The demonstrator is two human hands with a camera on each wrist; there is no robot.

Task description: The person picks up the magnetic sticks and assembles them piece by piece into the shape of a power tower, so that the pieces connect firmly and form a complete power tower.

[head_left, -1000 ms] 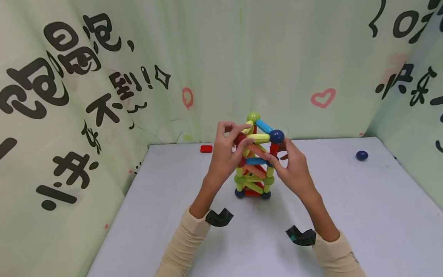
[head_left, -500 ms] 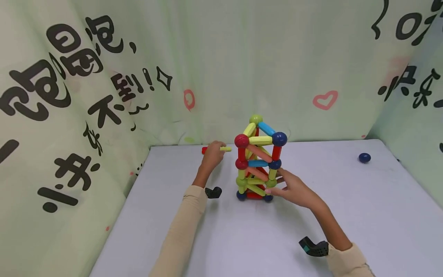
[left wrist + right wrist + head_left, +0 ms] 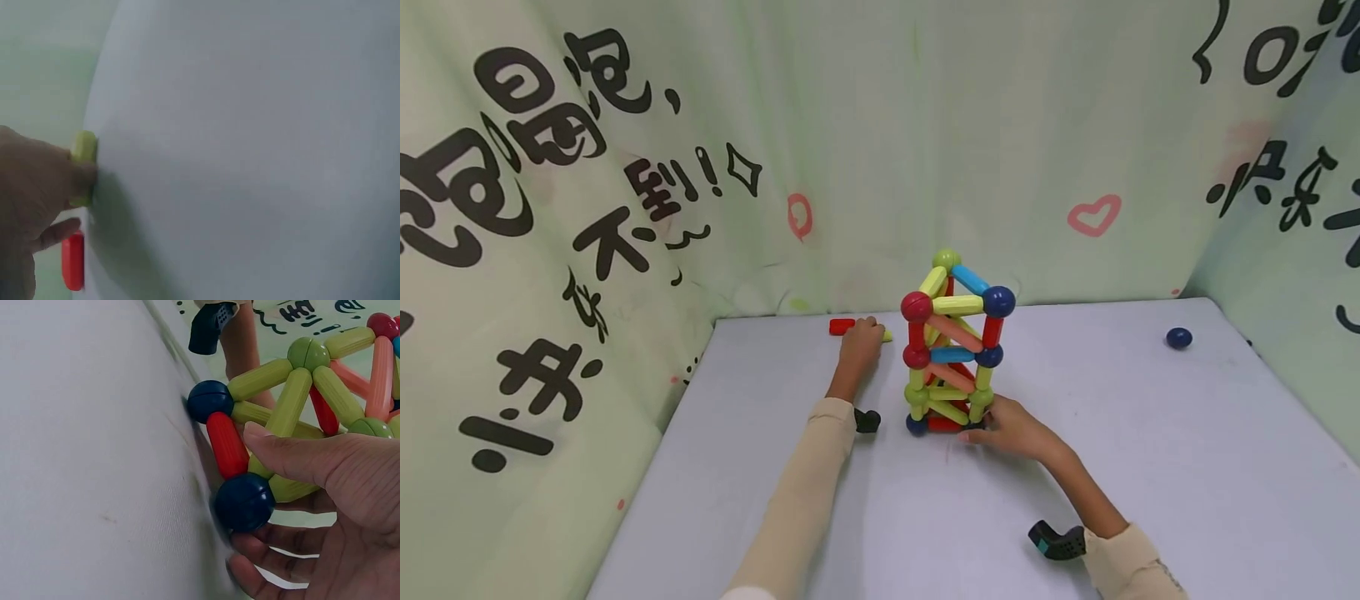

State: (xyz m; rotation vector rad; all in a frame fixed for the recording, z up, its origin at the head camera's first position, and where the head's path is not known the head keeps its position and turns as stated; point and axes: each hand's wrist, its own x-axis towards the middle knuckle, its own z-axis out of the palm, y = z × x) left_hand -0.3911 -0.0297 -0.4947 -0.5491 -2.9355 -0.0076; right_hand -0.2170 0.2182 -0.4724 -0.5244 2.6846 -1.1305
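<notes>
My left hand (image 3: 862, 340) is at the far edge of the table, its fingers pinching a yellow-green rod (image 3: 84, 145) at the tabletop. Close beside that hand lies a short red rod (image 3: 841, 327). A magnetic stick-and-ball tower (image 3: 951, 354) stands upright near the back, built of coloured rods and red, blue and green balls. Low on its right side, my right hand (image 3: 1018, 427) grips the base corner. In the right wrist view the thumb lies over the yellow-green rods, and the other fingers reach under and behind a dark blue ball (image 3: 244, 502).
A loose dark blue ball (image 3: 1178, 337) rests at the far right of the white table (image 3: 1120, 467). Behind the table hangs a pale green curtain (image 3: 865, 150) with black lettering.
My left hand has left the tower's top for the rods at the back left. My right hand has slid down from the upper right side to the base.
</notes>
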